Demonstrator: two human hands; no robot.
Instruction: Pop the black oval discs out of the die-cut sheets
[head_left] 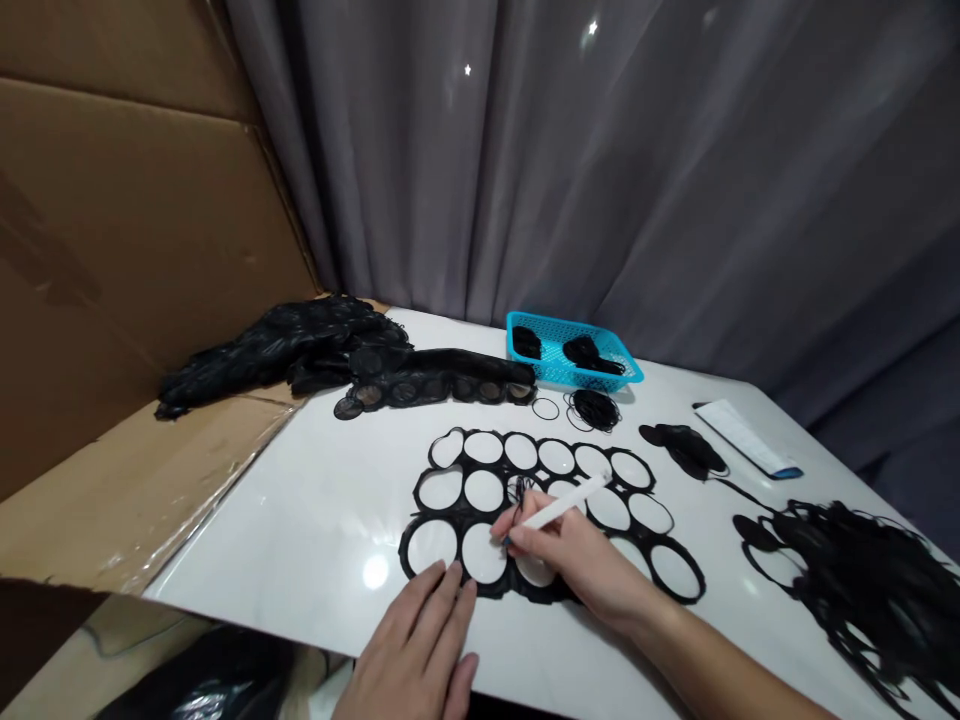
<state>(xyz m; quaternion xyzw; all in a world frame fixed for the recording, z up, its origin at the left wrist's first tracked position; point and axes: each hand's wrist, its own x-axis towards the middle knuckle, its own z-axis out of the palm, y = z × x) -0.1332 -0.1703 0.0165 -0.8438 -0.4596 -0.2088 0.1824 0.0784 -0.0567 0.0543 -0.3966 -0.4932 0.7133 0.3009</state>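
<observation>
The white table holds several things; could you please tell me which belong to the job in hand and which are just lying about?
Probably the job: right hand with white tool, left hand, holed black sheet, blue basket of black bits, black heaps.

Apparently lying about: white paper, cardboard.

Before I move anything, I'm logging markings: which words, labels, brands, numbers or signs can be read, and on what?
None can be read.
White tool in the right hand: no legible marking.
White flat item, far right: any writing is too small or blurred to read.
</observation>
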